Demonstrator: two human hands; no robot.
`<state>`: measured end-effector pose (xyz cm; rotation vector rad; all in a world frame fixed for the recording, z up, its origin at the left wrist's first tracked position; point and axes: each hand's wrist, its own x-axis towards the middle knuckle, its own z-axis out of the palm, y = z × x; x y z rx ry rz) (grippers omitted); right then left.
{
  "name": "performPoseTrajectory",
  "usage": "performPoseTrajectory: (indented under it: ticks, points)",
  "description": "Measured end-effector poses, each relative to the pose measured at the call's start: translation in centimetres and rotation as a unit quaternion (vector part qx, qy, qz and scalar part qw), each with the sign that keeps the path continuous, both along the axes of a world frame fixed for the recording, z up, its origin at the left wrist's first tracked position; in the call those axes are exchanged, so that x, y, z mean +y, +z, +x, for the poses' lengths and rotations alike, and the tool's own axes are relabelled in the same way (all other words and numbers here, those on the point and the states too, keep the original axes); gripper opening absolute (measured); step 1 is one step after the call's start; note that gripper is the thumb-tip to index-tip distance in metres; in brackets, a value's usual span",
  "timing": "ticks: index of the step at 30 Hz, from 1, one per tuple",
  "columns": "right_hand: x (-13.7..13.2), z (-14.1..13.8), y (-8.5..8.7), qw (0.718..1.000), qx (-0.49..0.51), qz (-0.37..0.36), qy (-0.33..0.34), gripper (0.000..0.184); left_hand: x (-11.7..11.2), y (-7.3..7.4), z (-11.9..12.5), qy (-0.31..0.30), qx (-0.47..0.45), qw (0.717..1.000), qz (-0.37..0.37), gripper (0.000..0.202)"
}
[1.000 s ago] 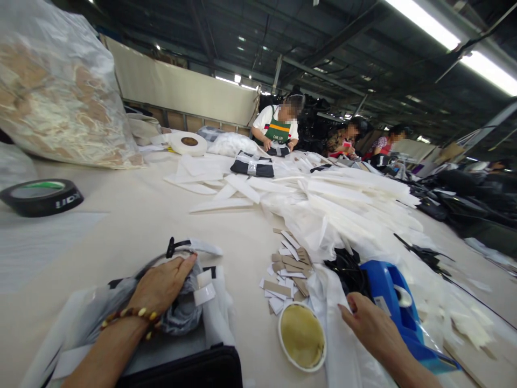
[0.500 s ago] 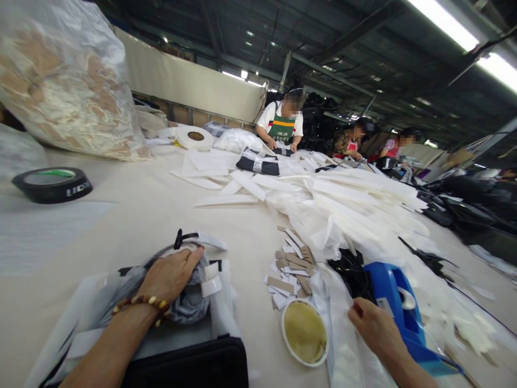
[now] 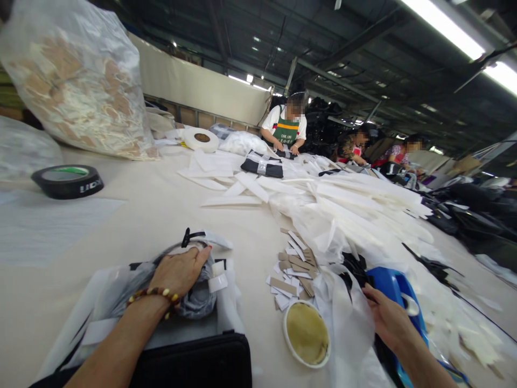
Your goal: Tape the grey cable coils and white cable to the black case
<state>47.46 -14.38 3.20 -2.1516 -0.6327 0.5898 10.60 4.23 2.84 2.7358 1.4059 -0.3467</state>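
Observation:
My left hand (image 3: 180, 272), with a bead bracelet on the wrist, lies flat with fingers stretched over a bundled grey bag (image 3: 197, 299) wrapped in clear plastic near the table's front edge. My right hand (image 3: 385, 318) pinches a sheet of thin white plastic film (image 3: 347, 318) and lifts it beside a blue tape dispenser (image 3: 398, 291). A round white tub of tan paste (image 3: 307, 334) sits between the two hands. Small brown and white paper strips (image 3: 293, 269) are scattered just beyond the tub.
A black tape roll (image 3: 68, 181) lies at the left. A big clear bag of scraps (image 3: 76, 86) stands at the back left. White strips and film (image 3: 351, 205) pile across the middle and right. Several people work at the far end; a black case (image 3: 194, 364) sits at the near edge.
My right hand has moved right toward the blue dispenser and raised the white film. My left hand stays on the grey bag. The camera has shifted slightly left.

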Motion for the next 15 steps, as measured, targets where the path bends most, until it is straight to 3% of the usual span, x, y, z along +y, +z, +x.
performPoseTrajectory:
  ticks: [4, 8, 12, 15]
  points:
    - [1.6, -0.5, -0.5, 0.99, 0.12, 0.063, -0.033, 0.035, 0.0, 0.1, 0.1, 0.012, 0.011, 1.0, 0.003, 0.055]
    - [0.1, -0.7, -2.0, 0.984, 0.153, 0.048, -0.082, 0.054, 0.0, 0.1, 0.1, 0.026, -0.007, 1.0, -0.003, 0.054]
    - [-2.1, -0.9, -3.1, 0.979, 0.176, 0.029, -0.095, 0.042, -0.1, 0.2, 0.1, 0.032, -0.026, 0.999, -0.006, 0.053]
    - [-2.9, -1.6, -2.8, 0.972, 0.21, 0.041, -0.099, 0.033, 0.0, 0.2, 0.2, 0.04, -0.036, 0.999, -0.009, 0.05]
